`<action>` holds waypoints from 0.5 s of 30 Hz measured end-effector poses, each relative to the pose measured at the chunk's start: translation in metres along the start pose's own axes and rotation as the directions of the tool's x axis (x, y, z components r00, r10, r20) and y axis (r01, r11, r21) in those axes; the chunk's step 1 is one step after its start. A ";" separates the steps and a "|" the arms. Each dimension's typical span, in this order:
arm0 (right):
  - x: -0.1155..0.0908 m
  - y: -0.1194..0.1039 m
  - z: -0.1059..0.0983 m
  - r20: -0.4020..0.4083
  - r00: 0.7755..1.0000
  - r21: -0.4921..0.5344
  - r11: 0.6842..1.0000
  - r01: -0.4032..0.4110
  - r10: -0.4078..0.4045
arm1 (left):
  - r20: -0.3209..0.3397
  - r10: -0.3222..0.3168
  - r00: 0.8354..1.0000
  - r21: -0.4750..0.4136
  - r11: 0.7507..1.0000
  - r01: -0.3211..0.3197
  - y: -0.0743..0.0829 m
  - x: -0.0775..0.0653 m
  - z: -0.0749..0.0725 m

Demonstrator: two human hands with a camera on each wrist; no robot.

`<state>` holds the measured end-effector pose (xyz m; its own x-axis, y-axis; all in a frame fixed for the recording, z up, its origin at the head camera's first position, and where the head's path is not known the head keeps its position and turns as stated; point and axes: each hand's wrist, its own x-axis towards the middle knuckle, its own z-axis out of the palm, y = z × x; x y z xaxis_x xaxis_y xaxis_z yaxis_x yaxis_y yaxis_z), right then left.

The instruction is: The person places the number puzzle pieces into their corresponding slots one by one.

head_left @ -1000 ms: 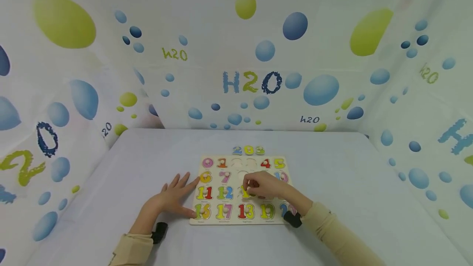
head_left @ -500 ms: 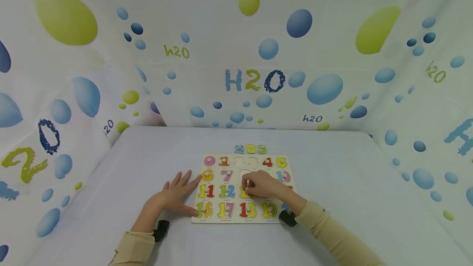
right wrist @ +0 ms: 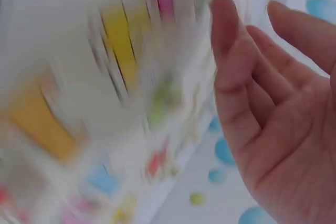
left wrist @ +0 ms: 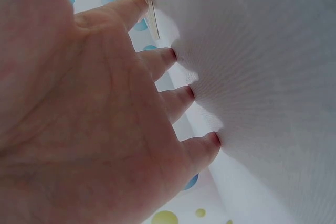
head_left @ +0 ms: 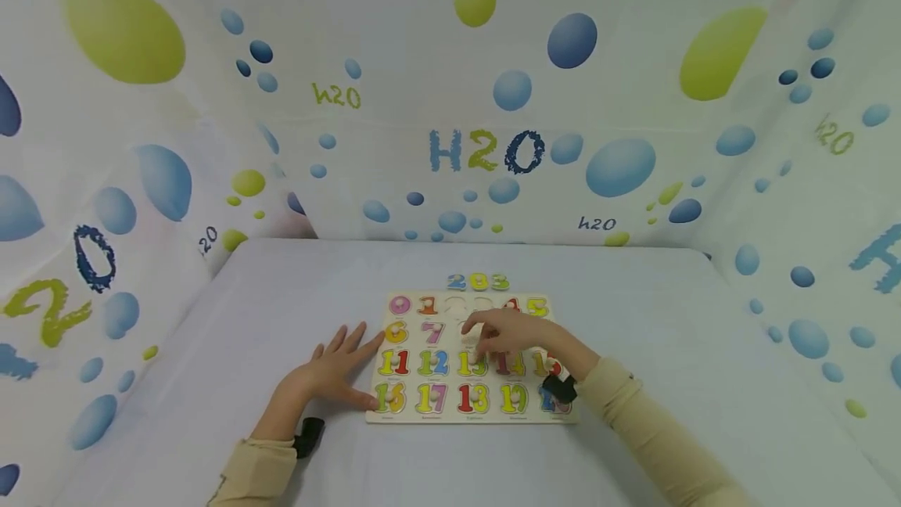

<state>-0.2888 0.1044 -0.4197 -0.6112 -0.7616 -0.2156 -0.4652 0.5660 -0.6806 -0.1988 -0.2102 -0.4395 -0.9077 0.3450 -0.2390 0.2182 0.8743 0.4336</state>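
Note:
A wooden number puzzle board [head_left: 450, 419] with knobbed pieces lies on the table. My left hand [head_left: 327, 376] rests with spread fingers at its left edge; in the left wrist view several fingertips [left wrist: 215, 139] press on the white cloth and one touches the board's side. Above the board's middle hovers my right hand [head_left: 521, 332], thumb and forefinger apart with nothing between them, as the right wrist view also shows. Just below its fingers the 13 piece [head_left: 464, 364] sits in the third row. Bare recesses show in the top row, beside the 1 piece [head_left: 427, 305].
Beyond the board's far edge lie a loose blue 2 [head_left: 456, 282], a yellow piece like an 8 or 0 [head_left: 479, 282] and a 3 [head_left: 500, 282]. A patterned curtain [head_left: 394, 100] hangs behind the white table [head_left: 317, 272]. Black wrist cameras [head_left: 559, 389] sit under the wrists.
My right hand's fingers have come off the 13 piece and parted, and the hand has risen toward the far side and slightly right. The left hand stays at the board's edge.

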 end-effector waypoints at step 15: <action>0.093 0.066 -0.032 -0.440 0.897 -0.238 0.958 -0.160 0.041 | 0.009 0.002 1.000 0.006 1.000 -0.003 -0.001 0.004 0.000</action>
<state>-0.3968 0.0815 -0.4623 -0.8489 -0.5214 0.0869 -0.5002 0.7393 -0.4508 -0.2026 -0.2098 -0.4413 -0.9038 0.3503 -0.2458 0.2224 0.8753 0.4294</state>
